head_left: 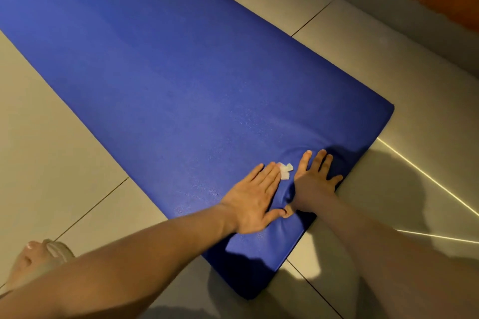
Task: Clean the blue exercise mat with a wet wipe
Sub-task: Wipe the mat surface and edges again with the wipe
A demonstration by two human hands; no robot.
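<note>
On the blue mat [160, 80], left hand [255, 198] flat on the wipe [286, 171], right hand [315, 180] beside, fingers [269, 173] straight.

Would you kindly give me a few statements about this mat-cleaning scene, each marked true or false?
1. The left hand and the right hand both lie on the blue mat with straight fingers. True.
2. The mat is rolled up. False: it lies unrolled on the tiled floor.
3. A white wipe shows between the two hands, at the left hand's fingertips. True.
4. The right hand holds the wipe up in the air. False: the wipe lies on the mat and neither hand is raised.
5. The hands are near the mat's close end. True.
</note>
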